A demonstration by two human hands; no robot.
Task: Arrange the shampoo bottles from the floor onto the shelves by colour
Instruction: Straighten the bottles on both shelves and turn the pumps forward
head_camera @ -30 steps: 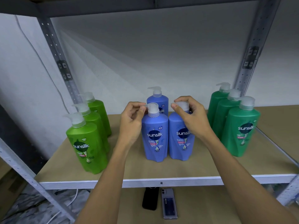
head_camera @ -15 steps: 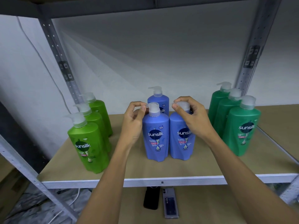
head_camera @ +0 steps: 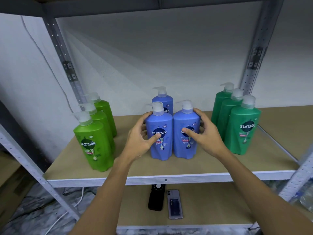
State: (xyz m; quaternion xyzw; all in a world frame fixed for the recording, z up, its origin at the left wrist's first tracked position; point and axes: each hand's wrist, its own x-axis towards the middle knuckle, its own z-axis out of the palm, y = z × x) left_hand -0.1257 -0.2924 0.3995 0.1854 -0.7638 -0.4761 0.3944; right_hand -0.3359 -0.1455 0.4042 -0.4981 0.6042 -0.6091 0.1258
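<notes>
- Nearest, on the lower shelf (head_camera: 220, 206): a black device (head_camera: 156, 197) and a phone (head_camera: 174, 204), its card writing too small to read.
- On the middle shelf (head_camera: 169, 168), the left hand (head_camera: 140, 141) and right hand (head_camera: 205, 136) now cup the bodies of two front blue bottles (head_camera: 160, 146), (head_camera: 186, 143), having dropped from the pump tops.
- Labels read "sunsilk" and "SHAMPOO"; thumbs partly cover them.
- Light green bottles (head_camera: 94, 146) stand left, dark green bottles (head_camera: 242, 131) right.
- Farthest, a third blue bottle (head_camera: 163, 102) is mostly hidden.
</notes>
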